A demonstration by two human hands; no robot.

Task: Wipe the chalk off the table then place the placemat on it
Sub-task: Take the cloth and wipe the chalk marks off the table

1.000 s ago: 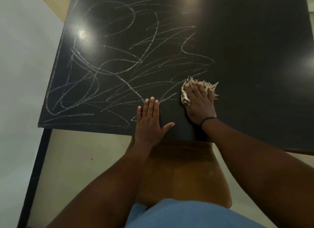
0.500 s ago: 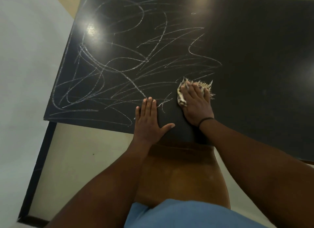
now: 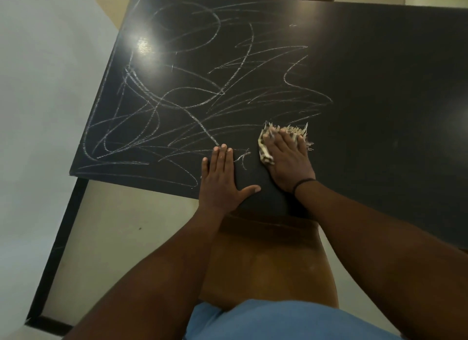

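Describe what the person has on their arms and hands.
Both forearms are bare, with no sleeves in view. The right hand has a thin black band around the wrist. The left hand has nothing on it: no ring, watch or glove.

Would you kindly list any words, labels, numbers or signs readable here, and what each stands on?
None: nothing here can be read as text.
The chalk marks on the table are loose scribbles, not letters.
The cloth under the right hand shows stripes only, no label.
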